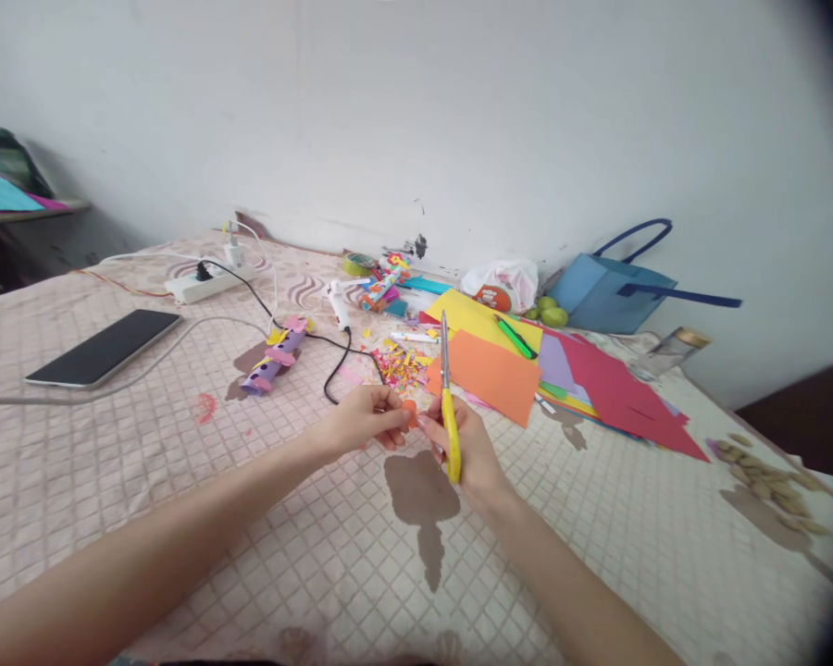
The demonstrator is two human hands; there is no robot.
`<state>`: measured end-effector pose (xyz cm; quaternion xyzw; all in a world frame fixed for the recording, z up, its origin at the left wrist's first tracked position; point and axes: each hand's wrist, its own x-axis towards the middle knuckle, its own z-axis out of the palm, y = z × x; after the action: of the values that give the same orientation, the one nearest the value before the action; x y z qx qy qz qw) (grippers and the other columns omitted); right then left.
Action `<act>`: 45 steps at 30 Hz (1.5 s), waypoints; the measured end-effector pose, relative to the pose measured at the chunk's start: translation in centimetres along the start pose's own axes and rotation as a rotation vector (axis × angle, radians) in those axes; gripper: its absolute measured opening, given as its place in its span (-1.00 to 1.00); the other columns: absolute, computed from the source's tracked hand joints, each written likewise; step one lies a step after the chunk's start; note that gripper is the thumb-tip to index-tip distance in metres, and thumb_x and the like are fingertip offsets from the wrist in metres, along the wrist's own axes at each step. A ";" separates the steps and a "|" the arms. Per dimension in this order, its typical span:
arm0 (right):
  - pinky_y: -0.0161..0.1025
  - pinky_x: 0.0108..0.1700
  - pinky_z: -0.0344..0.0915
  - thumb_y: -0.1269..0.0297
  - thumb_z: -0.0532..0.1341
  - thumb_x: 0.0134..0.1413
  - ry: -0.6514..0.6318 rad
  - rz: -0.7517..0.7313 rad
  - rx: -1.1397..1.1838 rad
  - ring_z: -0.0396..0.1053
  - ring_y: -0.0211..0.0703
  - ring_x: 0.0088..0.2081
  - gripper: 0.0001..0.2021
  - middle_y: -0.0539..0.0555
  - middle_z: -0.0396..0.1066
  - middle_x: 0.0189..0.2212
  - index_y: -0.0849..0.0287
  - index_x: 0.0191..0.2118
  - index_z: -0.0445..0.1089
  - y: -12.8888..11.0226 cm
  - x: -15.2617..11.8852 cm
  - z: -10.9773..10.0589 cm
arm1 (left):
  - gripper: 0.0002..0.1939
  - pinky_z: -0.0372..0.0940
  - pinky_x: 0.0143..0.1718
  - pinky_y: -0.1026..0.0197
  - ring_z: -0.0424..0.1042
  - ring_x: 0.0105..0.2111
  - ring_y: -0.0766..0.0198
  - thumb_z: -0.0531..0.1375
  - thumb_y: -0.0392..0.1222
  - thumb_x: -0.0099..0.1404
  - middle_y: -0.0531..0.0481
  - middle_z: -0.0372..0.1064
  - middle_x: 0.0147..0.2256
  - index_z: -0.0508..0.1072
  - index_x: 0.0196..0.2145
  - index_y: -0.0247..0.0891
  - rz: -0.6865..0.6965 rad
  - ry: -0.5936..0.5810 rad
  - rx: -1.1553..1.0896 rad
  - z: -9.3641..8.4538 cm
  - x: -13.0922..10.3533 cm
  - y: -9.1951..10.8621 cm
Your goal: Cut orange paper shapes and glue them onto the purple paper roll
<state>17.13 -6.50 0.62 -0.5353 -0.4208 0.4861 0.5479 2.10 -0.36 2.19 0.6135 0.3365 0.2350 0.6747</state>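
Observation:
My left hand (365,418) pinches a small orange paper piece (409,413) between thumb and fingertips. Yellow-handled scissors (450,416) stand upright in my right hand (478,453), their blades closed and pointing away from me. The fingertips of that hand also meet the edge of the orange piece. Just beyond both hands lies a scatter of colourful paper scraps (403,366). An orange sheet (496,375) overlaps a yellow sheet (458,310) behind the scissors, and a green cutter or pen (515,337) rests on top. To the left is a decorated purple paper roll (274,359).
A white glue gun (338,305) trails a black cord toward the power strip (208,283). At left lies a dark phone or tablet (104,348). Red sheets (617,388), a blue bag (611,291) and a glass jar (670,353) are at right, near brown pieces (764,481).

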 end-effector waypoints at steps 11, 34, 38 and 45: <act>-0.47 -0.75 0.01 0.20 0.29 -0.17 -0.074 0.065 -0.018 -0.01 -0.51 -0.75 -0.72 -0.06 0.38 -0.54 0.16 -0.40 0.16 0.1 0.6 -0.3 | -0.80 0.10 -0.59 0.32 0.27 -0.61 0.35 0.12 -0.14 0.09 0.05 0.30 -0.64 0.36 -0.58 -0.30 0.153 0.337 0.888 -8.8 1.6 0.8; -0.45 -0.73 0.07 -0.09 0.15 -0.06 -0.200 0.109 -0.008 0.07 -0.45 -0.71 -0.62 -0.05 0.30 -0.53 0.17 -0.35 0.28 -0.4 0.7 -1.7 | -0.84 0.16 -0.39 0.24 0.35 -0.38 0.19 0.13 -0.15 0.08 -0.08 0.37 -0.38 0.36 -0.39 -0.29 0.273 0.401 1.178 -7.9 1.2 -0.6; -0.46 -0.74 0.05 -0.10 0.14 -0.05 -0.197 0.110 -0.020 0.05 -0.45 -0.71 -0.62 -0.05 0.29 -0.53 0.16 -0.34 0.28 0.0 1.0 -1.8 | -0.80 0.18 -0.34 0.19 0.36 -0.34 0.14 0.08 -0.16 0.13 -0.17 0.32 -0.29 0.33 -0.31 -0.33 0.233 0.480 1.260 -7.3 1.8 -1.6; -0.43 -0.73 0.03 -0.08 0.15 -0.06 -0.167 0.090 -0.147 0.03 -0.44 -0.71 -0.64 -0.07 0.28 -0.55 0.16 -0.36 0.28 -0.3 1.1 -2.0 | -0.88 0.17 -0.35 0.22 0.37 -0.34 0.15 0.04 -0.32 0.09 -0.13 0.37 -0.37 0.33 -0.37 -0.32 0.194 0.462 1.237 -7.1 1.7 -0.9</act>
<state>19.36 -5.75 0.69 -0.5503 -0.4749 0.5208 0.4476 -2.12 5.48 0.90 0.8489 0.4883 0.1837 0.0850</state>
